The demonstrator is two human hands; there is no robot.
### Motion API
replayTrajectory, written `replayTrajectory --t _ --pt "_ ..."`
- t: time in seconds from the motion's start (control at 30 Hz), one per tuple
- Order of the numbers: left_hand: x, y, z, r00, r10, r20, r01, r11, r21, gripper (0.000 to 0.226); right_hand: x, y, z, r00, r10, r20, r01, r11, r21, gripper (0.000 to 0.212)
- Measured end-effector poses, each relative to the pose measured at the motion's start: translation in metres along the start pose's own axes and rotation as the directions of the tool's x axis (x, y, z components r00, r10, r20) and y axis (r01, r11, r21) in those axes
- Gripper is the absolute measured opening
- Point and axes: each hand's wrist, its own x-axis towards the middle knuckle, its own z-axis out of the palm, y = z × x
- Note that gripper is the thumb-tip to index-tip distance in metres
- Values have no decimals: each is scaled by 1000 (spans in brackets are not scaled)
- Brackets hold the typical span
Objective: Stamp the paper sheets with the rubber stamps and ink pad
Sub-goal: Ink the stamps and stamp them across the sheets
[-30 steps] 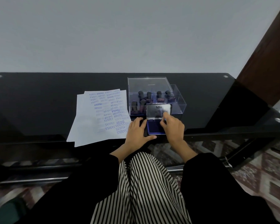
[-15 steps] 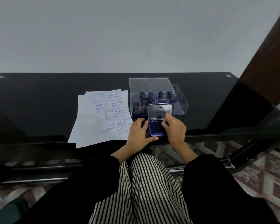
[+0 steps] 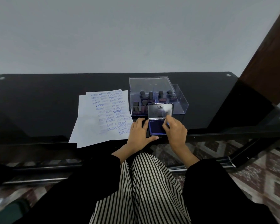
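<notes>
dim, flat indoor light from above; faint, soft shadows only. dull sheen across black glass table (image 3: 39, 102), pale glare on ink pad lid (image 3: 160, 110). strong wide-angle bowing along table rim and frame edges. sharp at centre, legible print there; smeared, blurry floor (image 3: 265, 175) in lower corners.

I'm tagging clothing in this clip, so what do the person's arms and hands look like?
Both arms wear loose, plain black long sleeves: the left sleeve and the right sleeve each end short of the wrist. The left hand and right hand are bare: no gloves, and no ring, watch or bracelet shows from this view.
</notes>
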Motion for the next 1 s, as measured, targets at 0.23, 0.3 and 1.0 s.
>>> replayTrajectory --t 0.23,0.3,1.0 --pt "0 0 -1 1000 -1 6 1 1000 -5 82 10 -1 0 1000 12 24 -12 1000 16 31" --pt "1 0 0 1000 3 1 -3 1000 0 82 13 -1 0 999 23 28 -23 1000 14 29" --pt "2 5 -29 980 -41 193 68 988 -140 93 23 -10 -20 963 71 261 -31 987 -156 14"
